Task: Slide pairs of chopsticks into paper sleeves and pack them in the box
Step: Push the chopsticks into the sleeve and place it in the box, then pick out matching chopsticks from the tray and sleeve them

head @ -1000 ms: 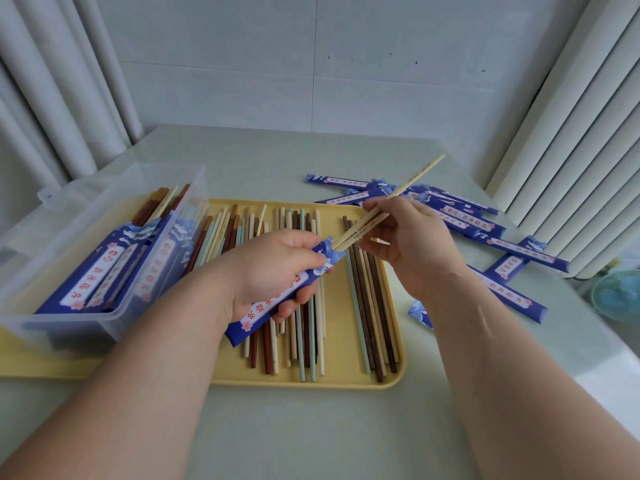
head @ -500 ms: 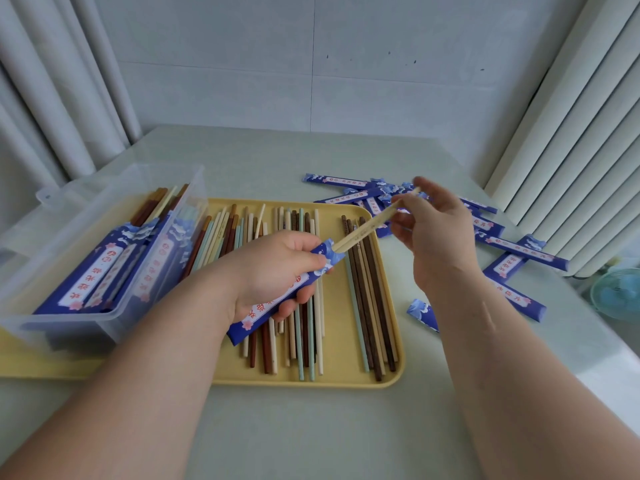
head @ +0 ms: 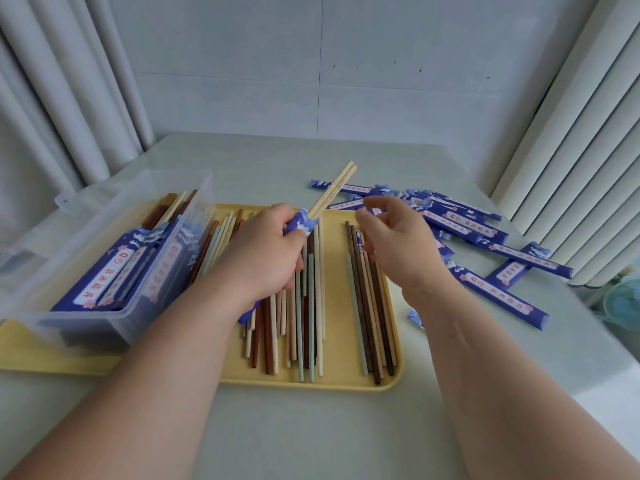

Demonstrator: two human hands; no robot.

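My left hand (head: 266,251) grips a blue paper sleeve (head: 300,224) with a pair of pale wooden chopsticks (head: 334,190) sticking out of its top, tilted up and to the right. My right hand (head: 398,244) hovers just right of it with loosely curled fingers and holds nothing. Below both hands, loose chopsticks (head: 304,327) of several colours lie on a yellow tray (head: 346,382). A clear plastic box (head: 104,237) at the left holds several sleeved pairs. Empty blue sleeves (head: 485,237) are scattered on the table at the right.
The tray and box sit on a pale green table (head: 311,438). White curtains (head: 62,98) hang at the left and white pleated blinds (head: 581,133) at the right. A small teal fan (head: 623,303) shows past the table's right edge.
My right hand pushed the pale chopsticks into the sleeve and let go of them. My left hand has turned the sleeve more upright and moved it up and slightly left.
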